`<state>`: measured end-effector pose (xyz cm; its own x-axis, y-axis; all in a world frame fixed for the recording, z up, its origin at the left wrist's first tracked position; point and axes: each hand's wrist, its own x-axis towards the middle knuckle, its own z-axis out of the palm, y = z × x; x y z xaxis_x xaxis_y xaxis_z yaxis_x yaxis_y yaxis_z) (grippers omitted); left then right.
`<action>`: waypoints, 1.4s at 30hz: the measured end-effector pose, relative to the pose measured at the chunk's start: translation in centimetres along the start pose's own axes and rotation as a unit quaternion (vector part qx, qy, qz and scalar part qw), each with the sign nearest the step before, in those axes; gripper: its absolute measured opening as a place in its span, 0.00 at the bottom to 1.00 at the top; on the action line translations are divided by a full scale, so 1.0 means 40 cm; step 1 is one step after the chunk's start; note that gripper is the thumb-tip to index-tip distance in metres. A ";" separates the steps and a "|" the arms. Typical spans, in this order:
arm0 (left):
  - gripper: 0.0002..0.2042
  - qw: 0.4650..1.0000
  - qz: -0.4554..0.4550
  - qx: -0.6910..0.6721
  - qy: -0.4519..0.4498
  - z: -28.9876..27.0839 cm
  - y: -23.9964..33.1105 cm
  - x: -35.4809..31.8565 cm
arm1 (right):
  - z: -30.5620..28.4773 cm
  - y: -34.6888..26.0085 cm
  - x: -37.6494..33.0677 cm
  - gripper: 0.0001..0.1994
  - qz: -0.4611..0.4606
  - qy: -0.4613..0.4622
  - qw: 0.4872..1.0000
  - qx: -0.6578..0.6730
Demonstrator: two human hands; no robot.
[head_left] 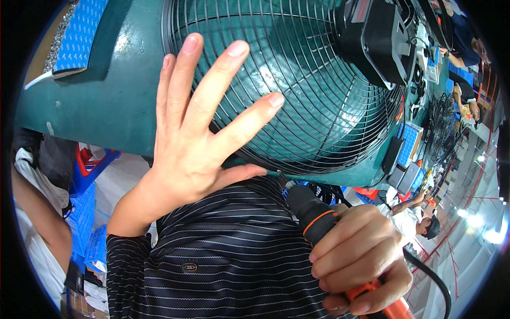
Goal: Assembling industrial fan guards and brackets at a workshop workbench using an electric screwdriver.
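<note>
My left hand (199, 127) is open with its fingers spread, raised flat over the left edge of a round black wire fan grille (319, 106) that lies on a dark green workbench (106, 95). A black fan motor housing (380, 40) sits on the grille's upper right. My right hand (358, 258) is closed around a black and orange electric screwdriver (313, 215), whose tip points up toward the grille's near rim. A black cable (433, 284) trails from the tool to the lower right.
A blue textured pad (79, 32) lies on the bench at the upper left. Blue crates (85, 212) stand on the floor at the left. Other people's hands and more grilles line the bench to the right (462, 95). Another person stands at the left edge (37, 223).
</note>
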<state>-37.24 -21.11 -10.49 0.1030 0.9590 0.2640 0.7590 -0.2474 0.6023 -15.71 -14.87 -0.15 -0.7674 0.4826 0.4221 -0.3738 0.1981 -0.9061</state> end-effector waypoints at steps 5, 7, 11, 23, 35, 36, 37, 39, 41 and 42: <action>0.49 1.000 -0.011 -0.027 0.002 0.001 0.004 -0.006 | -0.009 0.023 0.037 0.11 -0.007 -0.037 0.996 0.079; 0.50 1.000 -0.017 -0.026 0.004 -0.001 0.004 -0.011 | -0.024 0.052 0.069 0.08 -0.021 -0.085 0.989 0.116; 0.48 1.000 -0.004 -0.021 0.000 -0.002 0.005 -0.005 | -0.037 0.068 0.116 0.04 -0.014 -0.239 0.946 0.217; 0.35 0.925 -0.177 -0.316 0.113 -0.037 -0.168 0.240 | -0.214 -0.070 -0.309 0.18 0.136 0.570 0.809 -0.037; 0.34 0.875 -0.233 -0.369 0.209 -0.032 -0.132 0.188 | -0.219 0.005 -0.306 0.17 0.234 0.555 0.797 0.048; 0.35 0.871 -0.236 -0.361 0.234 -0.014 -0.097 0.144 | -0.303 0.023 -0.311 0.16 0.242 0.540 0.804 0.056; 0.36 0.867 -0.242 -0.354 0.254 0.008 -0.042 0.104 | -0.377 0.029 -0.285 0.15 0.252 0.539 0.800 0.081; 0.39 0.858 -0.244 -0.367 0.265 0.058 0.065 0.021 | -0.521 0.059 -0.248 0.15 0.252 0.493 0.823 0.125; 0.43 0.851 -0.247 -0.394 0.243 0.090 0.151 -0.059 | -0.609 0.079 -0.190 0.15 0.250 0.449 0.843 0.158; 0.44 0.849 -0.251 -0.405 0.229 0.094 0.176 -0.089 | -0.649 0.083 -0.179 0.15 0.264 0.435 0.848 0.150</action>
<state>-29.85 -25.74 -10.03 -0.5033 0.8638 -0.0251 -0.0771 -0.0159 0.9969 2.06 4.46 -6.94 -0.2428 0.9088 -0.3393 -0.3130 -0.4044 -0.8593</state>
